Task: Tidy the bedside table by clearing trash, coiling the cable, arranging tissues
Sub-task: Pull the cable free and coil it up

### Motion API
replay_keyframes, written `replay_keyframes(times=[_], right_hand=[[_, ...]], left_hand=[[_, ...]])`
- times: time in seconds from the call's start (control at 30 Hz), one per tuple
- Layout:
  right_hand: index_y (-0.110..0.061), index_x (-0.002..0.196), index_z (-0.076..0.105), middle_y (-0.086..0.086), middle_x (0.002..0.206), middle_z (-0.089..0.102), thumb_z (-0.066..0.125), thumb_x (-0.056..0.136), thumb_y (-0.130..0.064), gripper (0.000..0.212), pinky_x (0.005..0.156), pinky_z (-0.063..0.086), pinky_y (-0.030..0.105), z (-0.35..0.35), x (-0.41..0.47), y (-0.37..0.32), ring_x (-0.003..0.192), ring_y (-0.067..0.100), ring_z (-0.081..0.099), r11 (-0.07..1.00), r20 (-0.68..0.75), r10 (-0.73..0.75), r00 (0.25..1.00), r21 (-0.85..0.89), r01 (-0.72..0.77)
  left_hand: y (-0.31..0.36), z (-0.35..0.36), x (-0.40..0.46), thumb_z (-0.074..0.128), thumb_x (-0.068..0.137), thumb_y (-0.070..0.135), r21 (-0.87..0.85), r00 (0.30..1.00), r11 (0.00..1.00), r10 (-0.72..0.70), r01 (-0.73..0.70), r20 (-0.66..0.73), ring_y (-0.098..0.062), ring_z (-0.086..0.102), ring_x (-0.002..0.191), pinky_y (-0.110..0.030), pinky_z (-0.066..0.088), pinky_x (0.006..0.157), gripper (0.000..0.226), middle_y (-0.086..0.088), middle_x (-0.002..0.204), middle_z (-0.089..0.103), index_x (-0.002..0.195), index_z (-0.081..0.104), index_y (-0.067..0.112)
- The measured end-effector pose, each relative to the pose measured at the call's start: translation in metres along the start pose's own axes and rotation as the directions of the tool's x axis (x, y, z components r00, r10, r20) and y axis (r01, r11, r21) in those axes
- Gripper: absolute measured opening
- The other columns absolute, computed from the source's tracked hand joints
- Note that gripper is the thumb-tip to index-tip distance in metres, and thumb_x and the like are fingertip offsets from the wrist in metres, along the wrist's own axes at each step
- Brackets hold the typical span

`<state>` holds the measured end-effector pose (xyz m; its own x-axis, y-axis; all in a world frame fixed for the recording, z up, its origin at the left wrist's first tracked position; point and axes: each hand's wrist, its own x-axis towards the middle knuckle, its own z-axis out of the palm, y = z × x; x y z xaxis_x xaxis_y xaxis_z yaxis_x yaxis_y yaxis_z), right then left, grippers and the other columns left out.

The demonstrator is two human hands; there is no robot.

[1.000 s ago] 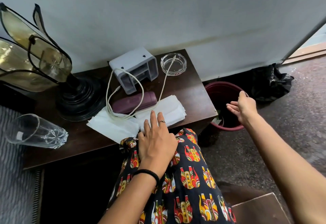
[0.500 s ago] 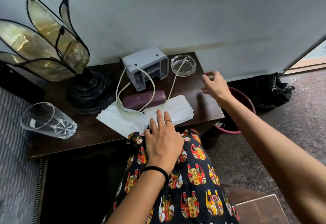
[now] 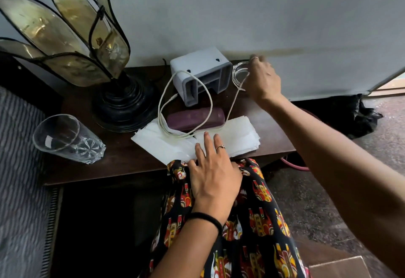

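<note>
Leftmost, a clear drinking glass (image 3: 68, 138) lies on its side on the dark bedside table (image 3: 122, 163), beside the black base of a petal-shaded lamp (image 3: 122, 104). Further along, the white cable (image 3: 163, 102) loops over a purple case (image 3: 196, 118) and the white tissues (image 3: 166, 146), where the left hand (image 3: 213, 168) rests with straight, slightly spread fingers just touching the paper. Rightward, past a grey box (image 3: 201, 67), the right hand (image 3: 262, 80) reaches onto the glass ashtray (image 3: 238, 74), where the cable ends; its fingers are blurred, so I cannot tell its grip.
</note>
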<state>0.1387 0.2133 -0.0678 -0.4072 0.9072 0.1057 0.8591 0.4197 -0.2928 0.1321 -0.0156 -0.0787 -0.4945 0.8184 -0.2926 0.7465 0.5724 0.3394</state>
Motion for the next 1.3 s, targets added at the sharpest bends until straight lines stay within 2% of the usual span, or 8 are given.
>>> replay_keyframes(times=[0.13, 0.27, 0.4, 0.6, 0.83, 0.97, 1.13, 1.3], right_hand=[[-0.01, 0.125, 0.051, 0.02, 0.127, 0.045, 0.045, 0.088, -0.007, 0.037, 0.091, 0.045, 0.051, 0.012, 0.001, 0.032, 0.12, 0.042, 0.045, 0.987, 0.129, 0.161, 0.979, -0.052, -0.155], [-0.006, 0.117, 0.055, 0.021, 0.132, 0.041, 0.056, 0.089, -0.022, 0.032, 0.092, 0.045, 0.051, 0.03, -0.006, 0.046, 0.118, 0.044, 0.046, 0.992, 0.211, 0.124, 0.97, -0.057, -0.115], [-0.006, 0.112, 0.058, 0.021, 0.127, 0.046, 0.059, 0.089, -0.035, 0.037, 0.089, 0.045, 0.049, 0.038, -0.001, 0.046, 0.113, 0.044, 0.05, 0.986, 0.129, 0.153, 0.98, 0.047, -0.16], [-0.007, 0.108, 0.061, 0.018, 0.121, 0.051, 0.062, 0.086, -0.038, 0.038, 0.088, 0.045, 0.047, 0.046, 0.013, 0.049, 0.114, 0.04, 0.05, 0.975, 0.042, 0.192, 0.981, 0.104, -0.195], [-0.008, 0.11, 0.06, 0.018, 0.122, 0.05, 0.061, 0.087, -0.041, 0.04, 0.091, 0.043, 0.049, 0.047, 0.018, 0.049, 0.115, 0.04, 0.048, 0.969, 0.029, 0.216, 0.976, 0.115, -0.218], [-0.01, 0.116, 0.06, 0.018, 0.123, 0.052, 0.059, 0.089, -0.036, 0.037, 0.091, 0.044, 0.047, 0.041, 0.015, 0.048, 0.118, 0.04, 0.048, 0.968, 0.056, 0.214, 0.975, 0.12, -0.219], [-0.01, 0.124, 0.056, 0.018, 0.128, 0.05, 0.055, 0.09, -0.022, 0.036, 0.094, 0.045, 0.048, 0.026, 0.003, 0.044, 0.12, 0.04, 0.045, 0.983, 0.047, 0.164, 0.985, 0.08, -0.167], [-0.006, 0.12, 0.056, 0.02, 0.127, 0.049, 0.049, 0.093, -0.024, 0.033, 0.09, 0.045, 0.048, 0.012, -0.014, 0.019, 0.115, 0.042, 0.049, 0.993, 0.012, 0.054, 0.998, 0.109, -0.055]], left_hand=[[-0.004, -0.003, 0.002, 0.035, 0.092, 0.029, 0.002, 1.0, 1.0, -0.013, 0.013, 0.012, -0.03, 0.016, 0.144, -0.047, 0.031, 0.106, 0.066, -0.009, 0.16, 0.004, 0.15, 0.008, 0.013], [0.0, 0.001, 0.003, 0.036, 0.091, 0.03, 0.002, 1.0, 1.0, 0.004, -0.004, 0.031, -0.029, 0.014, 0.145, -0.048, 0.031, 0.108, 0.068, -0.008, 0.16, 0.003, 0.15, 0.005, 0.014], [0.007, 0.006, 0.004, 0.035, 0.091, 0.032, 0.014, 0.999, 1.0, 0.017, -0.017, 0.049, -0.027, 0.012, 0.145, -0.046, 0.029, 0.109, 0.07, -0.007, 0.16, 0.0, 0.15, 0.003, 0.016], [0.014, 0.009, 0.009, 0.034, 0.09, 0.033, 0.029, 0.998, 0.999, 0.023, -0.025, 0.063, -0.026, 0.01, 0.146, -0.044, 0.028, 0.11, 0.07, -0.006, 0.161, -0.002, 0.151, 0.002, 0.017], [0.015, 0.012, 0.011, 0.032, 0.09, 0.031, 0.042, 0.998, 0.999, 0.014, -0.017, 0.061, -0.027, 0.011, 0.146, -0.044, 0.028, 0.111, 0.069, -0.006, 0.161, -0.002, 0.151, 0.002, 0.018], [0.013, 0.009, 0.011, 0.033, 0.091, 0.032, 0.05, 0.998, 0.999, 0.011, -0.014, 0.06, -0.028, 0.011, 0.146, -0.044, 0.027, 0.111, 0.069, -0.007, 0.161, -0.002, 0.151, 0.001, 0.017], [0.011, 0.005, 0.006, 0.035, 0.092, 0.032, 0.055, 0.998, 0.998, 0.006, -0.009, 0.061, -0.03, 0.011, 0.145, -0.046, 0.028, 0.111, 0.069, -0.008, 0.16, -0.002, 0.151, 0.002, 0.015], [0.008, 0.001, 0.001, 0.036, 0.093, 0.031, 0.064, 0.998, 0.998, -0.004, 0.0, 0.057, -0.031, 0.011, 0.145, -0.048, 0.028, 0.109, 0.068, -0.009, 0.16, -0.001, 0.15, 0.004, 0.013]])
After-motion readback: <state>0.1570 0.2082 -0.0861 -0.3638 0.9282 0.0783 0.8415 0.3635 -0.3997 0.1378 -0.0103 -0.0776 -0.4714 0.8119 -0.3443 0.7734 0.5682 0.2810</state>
